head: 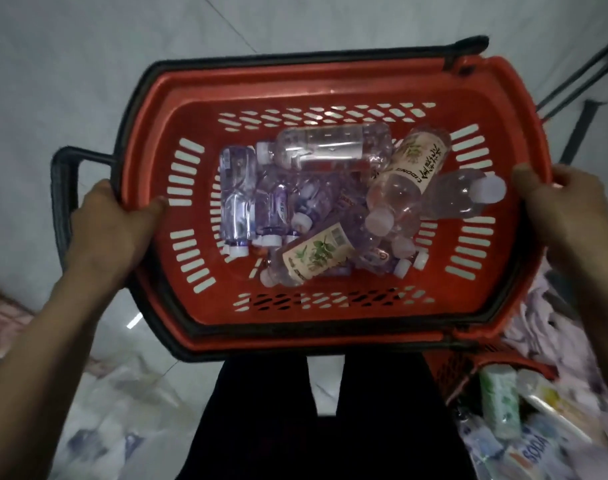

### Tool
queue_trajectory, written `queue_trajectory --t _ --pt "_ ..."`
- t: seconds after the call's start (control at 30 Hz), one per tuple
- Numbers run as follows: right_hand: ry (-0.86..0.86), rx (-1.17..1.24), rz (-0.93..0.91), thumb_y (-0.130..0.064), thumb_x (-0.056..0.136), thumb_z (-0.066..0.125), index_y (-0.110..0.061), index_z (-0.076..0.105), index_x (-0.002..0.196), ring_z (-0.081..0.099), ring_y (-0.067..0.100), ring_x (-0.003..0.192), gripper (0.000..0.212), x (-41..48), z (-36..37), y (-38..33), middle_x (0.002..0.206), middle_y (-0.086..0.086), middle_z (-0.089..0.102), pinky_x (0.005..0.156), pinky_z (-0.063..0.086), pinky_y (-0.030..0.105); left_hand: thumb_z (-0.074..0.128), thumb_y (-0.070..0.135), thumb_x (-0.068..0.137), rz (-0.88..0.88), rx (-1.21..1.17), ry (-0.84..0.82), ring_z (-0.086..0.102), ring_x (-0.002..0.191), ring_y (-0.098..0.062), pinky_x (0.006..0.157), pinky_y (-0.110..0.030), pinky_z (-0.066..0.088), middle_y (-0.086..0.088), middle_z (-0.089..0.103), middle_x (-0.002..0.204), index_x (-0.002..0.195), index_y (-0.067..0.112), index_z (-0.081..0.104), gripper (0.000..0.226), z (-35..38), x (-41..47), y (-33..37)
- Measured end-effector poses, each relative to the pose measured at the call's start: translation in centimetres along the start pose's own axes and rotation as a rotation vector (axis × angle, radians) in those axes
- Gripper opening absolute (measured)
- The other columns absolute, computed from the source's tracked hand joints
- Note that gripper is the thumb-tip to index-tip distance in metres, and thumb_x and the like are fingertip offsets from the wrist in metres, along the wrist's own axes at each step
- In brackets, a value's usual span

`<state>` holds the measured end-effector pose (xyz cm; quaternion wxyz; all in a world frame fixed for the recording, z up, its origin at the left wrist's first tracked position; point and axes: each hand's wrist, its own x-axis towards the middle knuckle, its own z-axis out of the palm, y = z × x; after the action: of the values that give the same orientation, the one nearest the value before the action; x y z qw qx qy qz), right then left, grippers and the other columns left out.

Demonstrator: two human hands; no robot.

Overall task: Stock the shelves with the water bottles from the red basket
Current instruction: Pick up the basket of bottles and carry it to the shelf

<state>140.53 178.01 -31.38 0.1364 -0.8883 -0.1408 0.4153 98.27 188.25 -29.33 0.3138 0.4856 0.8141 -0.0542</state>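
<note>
Left hand (112, 223) grips the left end of the red basket (295, 318). The thumb is hooked over the rim onto the inner wall, and the other fingers are wrapped under the edge, out of sight. Right hand (565, 216) grips the right end, thumb on top of the rim, remaining fingers hidden beneath. The basket is held between both hands above a pale floor (88, 64), with its black handle (62, 188) projecting to the left.

Contents: a loose heap of water bottles (278, 202), all lying down, with white caps.
- A large clear bottle (333, 147) lies across the far side.
- The right cream-labelled bottle (413, 161) has a leaf print and upside-down lettering that looks like "LIDONG", beside dark characters I cannot read.
- The near cream-labelled bottle (316, 254) shows green leaves and a barcode.
- The small bottles at left (236, 195) have purple-tinted labels, with writing too small to read.

A second red basket (444, 368) sits at lower right. A packet (534, 450) near it reads "SODA".
</note>
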Motion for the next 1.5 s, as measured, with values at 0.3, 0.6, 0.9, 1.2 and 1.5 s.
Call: queue_trajectory --t 0.3,0.6,0.9,1.2,1.5 --pt "-0.034 -0.411 -0.666 -0.053 0.089 0.057 -0.008 0.068 0.110 0.065 0.043 0.100 0.051 -15.6 -9.1 -11.4 0.104 0.024 0.070 0.091 0.053 0.050 0.070 0.080 0.050 -0.414 -0.407 0.312 0.069 0.091 -0.036 0.084 -0.057 0.054 -0.012 0.069 0.111 0.116 0.043 0.057 0.078 -10.2 -28.0 -14.1" --pt "-0.240 -0.847 -1.299 -0.035 0.093 0.060 -0.002 0.065 0.108 0.064 0.038 0.086 0.037 -29.1 -0.7 -15.3 0.103 0.023 0.071 0.071 0.041 0.033 0.075 0.044 0.074 -0.816 -0.764 0.576 0.063 0.100 -0.043 0.091 -0.046 0.049 -0.022 0.067 0.111 0.114 0.013 0.059 0.053 -3.3 -46.8 -19.8" --pt "-0.489 -1.186 -1.669 -0.037 0.085 0.071 -0.004 0.067 0.111 0.068 0.039 0.098 0.042 -48.5 15.3 -5.2 0.108 0.021 0.072 0.081 0.049 0.037 0.069 0.033 0.084 -1.215 -0.980 0.717 0.062 0.101 -0.040 0.079 -0.039 0.044 -0.020 0.066 0.113 0.120 0.008 0.054 0.046 6.4 -62.2 -32.7" --pt "-0.746 -1.196 -1.788 -0.036 0.086 0.071 -0.007 0.066 0.112 0.066 0.034 0.089 0.039 -64.8 26.3 10.9 0.106 0.018 0.072 0.076 0.045 0.032 0.066 0.031 0.085 -1.432 -0.971 0.866 0.055 0.077 -0.029 0.071 -0.037 0.044 -0.016 0.066 0.106 0.120 0.008 0.052 0.044 8.7 -76.3 -47.9" --pt "-0.944 -1.252 -1.872 -0.043 0.084 0.068 -0.013 0.066 0.106 0.064 0.030 0.085 0.038 -81.9 40.5 26.5 0.100 0.012 0.071 0.078 0.051 0.037 0.066 0.039 0.081 -1.610 -1.075 0.942 0.059 0.077 -0.025 0.070 -0.037 0.050 -0.014 0.069 0.104 0.119 0.014 0.053 0.047 11.7 -84.5 -63.2"
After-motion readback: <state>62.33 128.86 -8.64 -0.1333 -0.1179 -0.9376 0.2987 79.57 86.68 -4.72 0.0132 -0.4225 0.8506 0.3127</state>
